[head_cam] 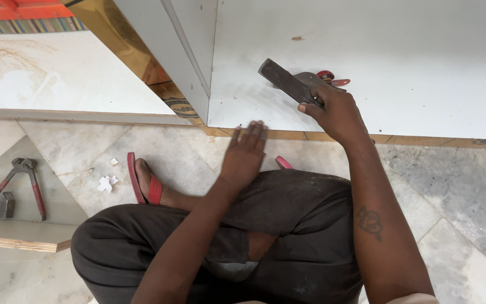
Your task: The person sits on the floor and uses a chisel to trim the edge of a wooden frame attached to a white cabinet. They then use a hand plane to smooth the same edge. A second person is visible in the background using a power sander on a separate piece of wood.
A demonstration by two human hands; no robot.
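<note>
1. Looking down from the head view, the right hand (336, 112) is clenched around a dark flat tool (288, 83) lying on the white board (423, 62), its long axis running toward 10 o'clock from the grip.
2. The left hand (246, 155) is released, fingers flat at the board's near edge, at 7 o'clock of the tool.
3. No containers show; red-handled pincers (22, 183) lie far off at 9 o'clock on the floor (468, 180).

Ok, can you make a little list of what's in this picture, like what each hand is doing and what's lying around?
left hand: open, flat, fingertips at the edge of the white board
right hand: grips a dark hand plane on the board
person: squatting, dark trousers, red sandals
floor: marble tiles, white scraps
far left: red-handled pincers beside a plywood piece
</note>
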